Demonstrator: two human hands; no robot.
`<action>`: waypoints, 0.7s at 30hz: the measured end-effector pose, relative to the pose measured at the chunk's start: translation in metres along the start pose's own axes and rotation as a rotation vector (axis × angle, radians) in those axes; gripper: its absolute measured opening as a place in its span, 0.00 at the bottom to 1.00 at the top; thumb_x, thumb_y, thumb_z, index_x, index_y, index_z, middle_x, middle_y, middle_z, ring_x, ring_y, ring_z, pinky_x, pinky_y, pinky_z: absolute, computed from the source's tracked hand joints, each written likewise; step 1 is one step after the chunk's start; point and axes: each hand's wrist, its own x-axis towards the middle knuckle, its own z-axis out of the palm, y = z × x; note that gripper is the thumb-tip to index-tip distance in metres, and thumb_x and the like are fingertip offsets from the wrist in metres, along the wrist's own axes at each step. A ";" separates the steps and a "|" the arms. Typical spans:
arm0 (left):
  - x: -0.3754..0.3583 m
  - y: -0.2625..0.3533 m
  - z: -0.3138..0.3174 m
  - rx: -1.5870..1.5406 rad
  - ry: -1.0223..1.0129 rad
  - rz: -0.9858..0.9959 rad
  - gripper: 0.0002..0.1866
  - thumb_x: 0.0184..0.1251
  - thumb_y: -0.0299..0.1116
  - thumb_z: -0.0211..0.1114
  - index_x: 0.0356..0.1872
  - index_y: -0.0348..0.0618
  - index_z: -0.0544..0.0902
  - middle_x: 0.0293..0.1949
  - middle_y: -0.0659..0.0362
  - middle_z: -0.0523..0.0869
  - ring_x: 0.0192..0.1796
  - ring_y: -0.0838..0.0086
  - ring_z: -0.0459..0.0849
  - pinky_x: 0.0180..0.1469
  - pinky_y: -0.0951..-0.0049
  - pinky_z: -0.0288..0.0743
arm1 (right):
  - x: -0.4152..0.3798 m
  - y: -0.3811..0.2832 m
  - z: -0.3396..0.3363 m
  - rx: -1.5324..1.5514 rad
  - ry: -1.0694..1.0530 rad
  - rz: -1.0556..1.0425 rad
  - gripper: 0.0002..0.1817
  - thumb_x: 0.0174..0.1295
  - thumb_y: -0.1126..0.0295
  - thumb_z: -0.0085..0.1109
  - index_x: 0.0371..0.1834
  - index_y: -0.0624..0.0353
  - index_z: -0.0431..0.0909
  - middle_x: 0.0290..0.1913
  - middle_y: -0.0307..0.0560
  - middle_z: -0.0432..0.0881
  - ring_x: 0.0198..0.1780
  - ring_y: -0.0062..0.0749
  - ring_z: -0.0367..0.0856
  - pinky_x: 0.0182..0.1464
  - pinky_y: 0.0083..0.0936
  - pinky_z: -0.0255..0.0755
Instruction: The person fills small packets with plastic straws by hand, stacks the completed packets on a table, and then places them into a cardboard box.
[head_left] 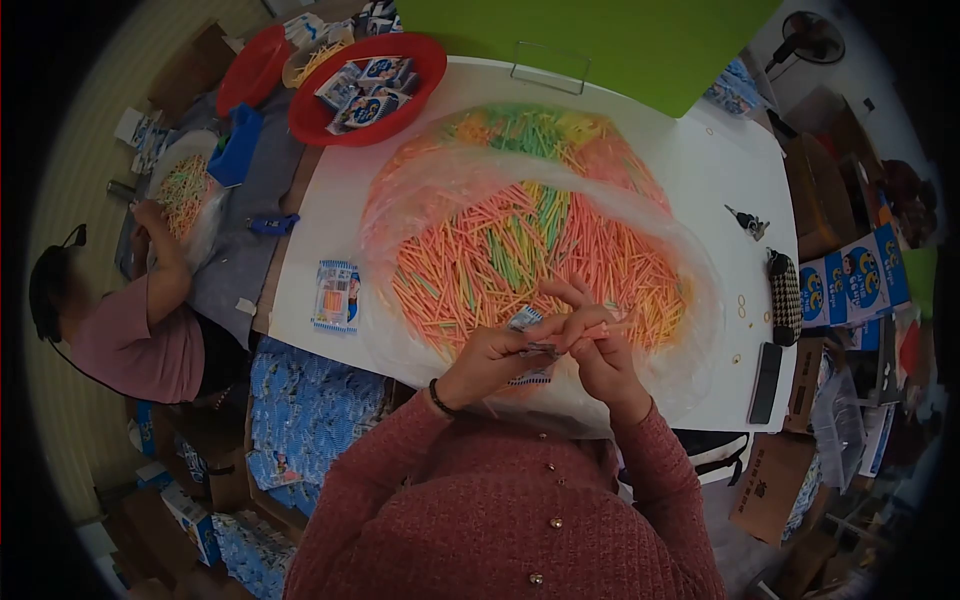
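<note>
My left hand [482, 366] is closed around a small blue-and-white printed packet [528, 319], in front of my chest at the near edge of a large clear plastic bag [705, 375]. Right beside it, my right hand [608, 372] pinches a few thin pink sticks [608, 329] close to the packet; some of its fingers are raised. How far the sticks reach into the packet is hidden by the fingers. Many loose pink, green and yellow sticks [480, 255] fill the open bag beneath both hands. Another printed packet [337, 297] lies flat on the table left of the bag.
On the white table [710, 190] are keys [747, 221], a checkered pouch [784, 297], a dark phone [766, 384] and rubber bands. A red basin [425, 85] holds packets. A green box [600, 45] stands behind. A co-worker [130, 330] sits left, near a box of packets [310, 415].
</note>
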 end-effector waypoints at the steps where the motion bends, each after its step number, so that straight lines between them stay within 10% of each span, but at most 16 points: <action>1: 0.000 -0.001 0.000 -0.028 0.000 -0.022 0.11 0.66 0.30 0.67 0.48 0.42 0.87 0.37 0.62 0.90 0.41 0.83 0.85 0.43 0.79 0.79 | -0.002 0.001 0.000 -0.062 -0.038 -0.001 0.10 0.73 0.59 0.47 0.36 0.49 0.68 0.41 0.39 0.88 0.72 0.46 0.64 0.77 0.50 0.28; 10: 0.000 0.006 -0.001 -0.019 -0.024 0.059 0.19 0.68 0.27 0.64 0.60 0.42 0.79 0.44 0.62 0.88 0.47 0.81 0.83 0.48 0.78 0.77 | -0.006 -0.005 -0.003 -0.296 -0.176 0.197 0.10 0.71 0.61 0.50 0.43 0.53 0.76 0.65 0.42 0.74 0.76 0.47 0.55 0.75 0.53 0.28; 21: 0.013 0.029 -0.006 -0.166 0.041 0.111 0.18 0.69 0.21 0.59 0.60 0.37 0.77 0.50 0.57 0.84 0.52 0.75 0.83 0.54 0.75 0.76 | 0.017 -0.046 -0.012 -0.585 -0.161 0.139 0.24 0.60 0.54 0.64 0.57 0.52 0.74 0.63 0.43 0.74 0.72 0.44 0.60 0.73 0.45 0.45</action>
